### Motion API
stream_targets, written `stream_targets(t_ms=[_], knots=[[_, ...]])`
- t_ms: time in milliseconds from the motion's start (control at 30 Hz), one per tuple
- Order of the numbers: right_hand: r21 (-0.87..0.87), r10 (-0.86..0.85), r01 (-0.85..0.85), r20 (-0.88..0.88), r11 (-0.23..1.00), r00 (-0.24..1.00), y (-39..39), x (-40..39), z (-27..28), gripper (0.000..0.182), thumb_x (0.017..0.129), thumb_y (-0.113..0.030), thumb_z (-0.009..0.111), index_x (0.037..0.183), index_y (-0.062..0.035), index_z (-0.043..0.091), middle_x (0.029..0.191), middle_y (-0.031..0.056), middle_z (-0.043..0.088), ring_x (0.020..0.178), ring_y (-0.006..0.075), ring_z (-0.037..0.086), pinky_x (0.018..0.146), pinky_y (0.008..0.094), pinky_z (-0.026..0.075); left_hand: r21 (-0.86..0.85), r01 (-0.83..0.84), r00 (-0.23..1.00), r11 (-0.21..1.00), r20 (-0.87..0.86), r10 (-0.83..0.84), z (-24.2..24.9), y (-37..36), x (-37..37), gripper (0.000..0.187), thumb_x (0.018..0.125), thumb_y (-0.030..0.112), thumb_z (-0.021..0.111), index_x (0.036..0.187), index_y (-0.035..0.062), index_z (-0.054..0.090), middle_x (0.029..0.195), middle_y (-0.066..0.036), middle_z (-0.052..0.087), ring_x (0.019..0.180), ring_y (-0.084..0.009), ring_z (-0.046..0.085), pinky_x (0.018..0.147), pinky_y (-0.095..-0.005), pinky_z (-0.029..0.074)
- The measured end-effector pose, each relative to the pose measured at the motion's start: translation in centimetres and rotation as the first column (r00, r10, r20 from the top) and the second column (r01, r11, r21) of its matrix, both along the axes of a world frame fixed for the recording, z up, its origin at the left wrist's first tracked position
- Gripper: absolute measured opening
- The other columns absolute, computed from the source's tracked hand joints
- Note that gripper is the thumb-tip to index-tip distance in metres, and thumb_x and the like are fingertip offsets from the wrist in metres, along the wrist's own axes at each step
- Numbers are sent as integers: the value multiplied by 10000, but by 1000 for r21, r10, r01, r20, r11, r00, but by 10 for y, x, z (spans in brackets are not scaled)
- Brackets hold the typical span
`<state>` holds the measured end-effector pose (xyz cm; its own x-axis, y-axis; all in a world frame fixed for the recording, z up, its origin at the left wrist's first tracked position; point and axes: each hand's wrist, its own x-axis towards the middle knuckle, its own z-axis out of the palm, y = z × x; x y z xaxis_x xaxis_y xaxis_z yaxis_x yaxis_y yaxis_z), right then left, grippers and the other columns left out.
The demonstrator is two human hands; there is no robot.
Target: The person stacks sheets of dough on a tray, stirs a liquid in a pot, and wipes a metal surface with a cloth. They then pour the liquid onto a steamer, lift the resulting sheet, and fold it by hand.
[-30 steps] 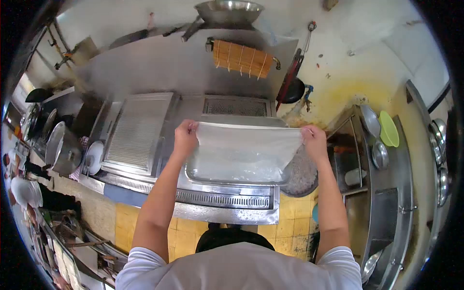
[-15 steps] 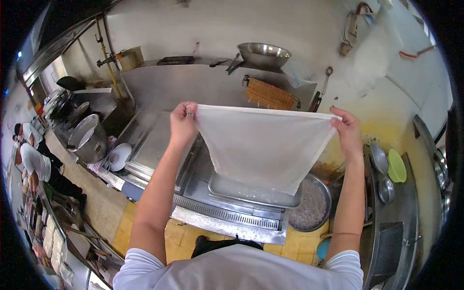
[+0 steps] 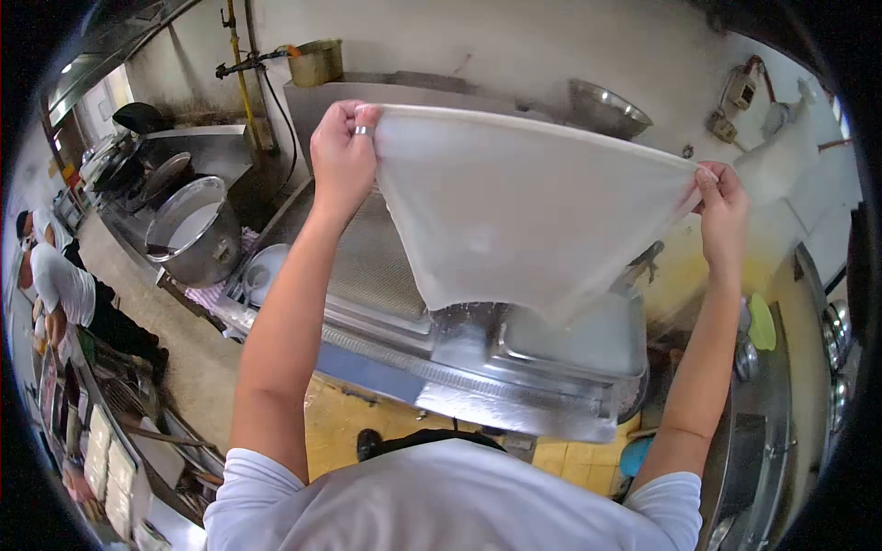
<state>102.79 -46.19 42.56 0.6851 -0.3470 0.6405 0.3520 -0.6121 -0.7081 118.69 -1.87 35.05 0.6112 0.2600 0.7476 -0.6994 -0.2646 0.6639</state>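
Note:
A thin white cloth [image 3: 533,211] hangs stretched out in front of me, its top edge taut and sloping down to the right. My left hand [image 3: 344,161], with a ring on one finger, is closed on its upper left corner. The upper right corner is pinched between the fingers of my right hand [image 3: 724,216]. Small drops show near the cloth's lower edge. Below it, on the steel counter, lies a shallow metal tray [image 3: 588,354] with whitish contents. Left of that tray is a perforated metal panel [image 3: 381,266], partly behind the cloth and my left arm.
A big metal pot [image 3: 195,230] of white liquid stands to the left, beside a white bowl [image 3: 265,274]. On the back ledge are a steel bowl [image 3: 606,110] and a brass-coloured pot [image 3: 315,62]. Co-workers [image 3: 69,285] stand at the far left. A green basin [image 3: 762,321] leans at right.
Both hands have risen with the cloth, and it now tilts lower on the right. My view has turned left, so the counter and tray appear further right.

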Motion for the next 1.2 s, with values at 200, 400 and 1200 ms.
stream_targets(t_ms=[200,400,1200], knots=[[-55,-160,161,19,985,987,123,38,-16,205,1038,-196,602,1093,-5,655,891,25,655,726,120,623,642,276,514,-44,65,998,997,0,-65,3,124,35,253,1005,260,692,978,9,680,680,2,621,558,-58,523,505,-256,419],[-65,-124,119,-77,991,989,222,53,-28,227,1043,-207,596,1105,3,655,922,26,660,761,91,615,650,255,510,-31,48,999,998,-4,-48,-5,216,59,240,1001,233,699,995,-6,677,722,2,651,603,-42,527,530,-236,411],[82,-16,40,-273,996,962,326,48,-81,142,1041,-174,596,1043,-42,648,859,19,668,731,96,648,627,244,537,140,-108,993,984,-40,114,-68,308,100,187,998,193,694,1016,7,684,857,-29,689,770,-82,575,700,-254,478]])
